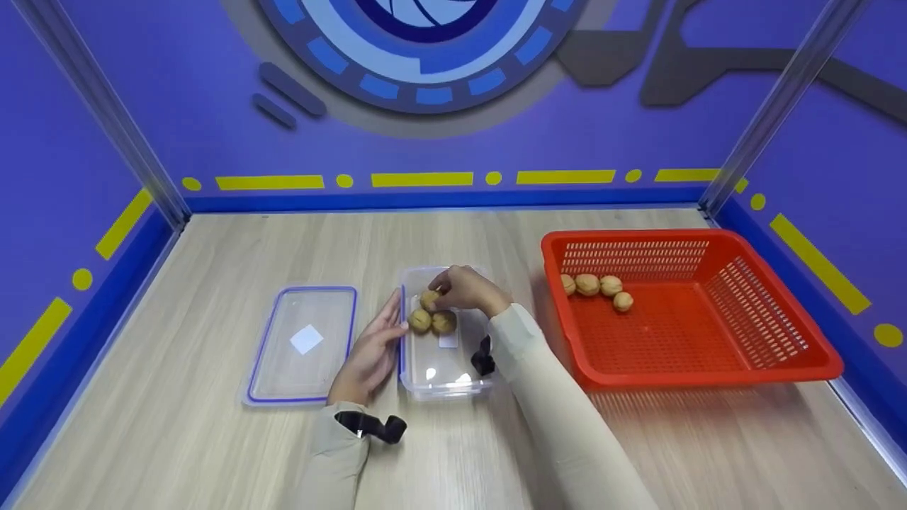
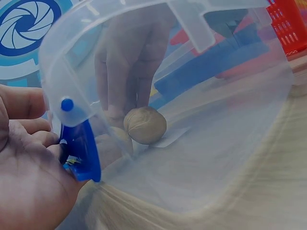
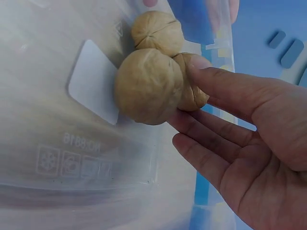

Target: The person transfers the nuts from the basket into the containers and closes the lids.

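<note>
A clear plastic food container (image 1: 425, 375) stands in the middle of the table, with a blue clip (image 2: 81, 148) along its left side. My right hand (image 1: 468, 289) reaches into its far end and pinches a walnut (image 3: 192, 88) between thumb and fingers. Two other walnuts lie against that one, a larger walnut (image 3: 148, 86) and a smaller walnut (image 3: 157, 32). My left hand (image 1: 368, 354) holds the container's left wall, fingers along the outside and thumb tip over the rim. A white label (image 3: 93, 81) shows beside the walnuts.
The container's clear lid (image 1: 283, 375), blue-edged with a white label, lies flat to the left. At the right stands a red plastic basket (image 1: 652, 340) with several walnuts (image 1: 588, 285) along its left side. Purple panels (image 1: 496, 142) close off the table's back and sides.
</note>
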Available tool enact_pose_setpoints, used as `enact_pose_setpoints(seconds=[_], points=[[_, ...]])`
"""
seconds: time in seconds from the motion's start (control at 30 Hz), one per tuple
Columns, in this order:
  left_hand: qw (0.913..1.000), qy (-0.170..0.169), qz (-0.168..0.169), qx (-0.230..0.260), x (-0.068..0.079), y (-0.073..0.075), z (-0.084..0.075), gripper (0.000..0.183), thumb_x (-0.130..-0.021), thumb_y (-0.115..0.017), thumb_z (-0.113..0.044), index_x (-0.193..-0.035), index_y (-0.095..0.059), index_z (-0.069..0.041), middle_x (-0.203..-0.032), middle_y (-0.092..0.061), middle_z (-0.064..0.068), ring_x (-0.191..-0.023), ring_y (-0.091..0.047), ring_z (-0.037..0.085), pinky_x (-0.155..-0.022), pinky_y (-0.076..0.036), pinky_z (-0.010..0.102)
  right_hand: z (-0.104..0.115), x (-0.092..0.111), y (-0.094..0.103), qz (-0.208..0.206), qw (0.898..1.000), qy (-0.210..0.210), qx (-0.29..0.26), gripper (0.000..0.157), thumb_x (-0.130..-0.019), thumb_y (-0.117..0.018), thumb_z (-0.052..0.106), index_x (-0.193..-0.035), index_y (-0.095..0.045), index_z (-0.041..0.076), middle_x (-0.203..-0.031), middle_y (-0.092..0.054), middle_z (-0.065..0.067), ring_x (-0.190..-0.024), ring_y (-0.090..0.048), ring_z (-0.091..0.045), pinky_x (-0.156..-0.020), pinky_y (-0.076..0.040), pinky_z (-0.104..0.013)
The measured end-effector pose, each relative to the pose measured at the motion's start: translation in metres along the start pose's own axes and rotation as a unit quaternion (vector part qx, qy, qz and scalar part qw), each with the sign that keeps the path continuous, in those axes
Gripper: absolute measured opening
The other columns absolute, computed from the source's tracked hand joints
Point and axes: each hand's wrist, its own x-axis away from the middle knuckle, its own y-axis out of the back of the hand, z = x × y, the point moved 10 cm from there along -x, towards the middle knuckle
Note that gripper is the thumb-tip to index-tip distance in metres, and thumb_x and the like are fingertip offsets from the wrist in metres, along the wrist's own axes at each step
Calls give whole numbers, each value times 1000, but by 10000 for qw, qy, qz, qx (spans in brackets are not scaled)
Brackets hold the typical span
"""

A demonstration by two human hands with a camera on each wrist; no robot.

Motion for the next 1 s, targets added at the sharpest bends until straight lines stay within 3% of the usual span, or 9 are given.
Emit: enact_pose_setpoints(seconds=[0.27,0.73,1.0], points=[[10000,29,-32,-17,1,1,0,72,-90,-36,12,-153,-3,-3,-162,10,9,-149,12,23,-122,7,35,-7,2,-4,44,9997,-239,-42,35,-83,-73,16,-114,-69,0,-111,-71,-16,-102,-67,-27,-88,-56,-35],[10000,42,-24,-15,0,0,0,73,-91,-36,10,-154,-3,-4,-162,12,8,-149,14,22,-122,9,34,-6,4,-2,58,9997,-229,-13,39,-85,-70,17,-119,-65,-2,-116,-69,-16,-109,-65,-28,-96,-53,-38],[10000,13,-10,17,1,0,0,73,-90,-37,11,-153,-4,-4,-162,12,8,-149,13,23,-122,8,35,-2,7,4,-118,9998,-99,82,37,-84,-71,18,-116,-68,-2,-114,-70,-15,-104,-66,-26,-92,-55,-37]])
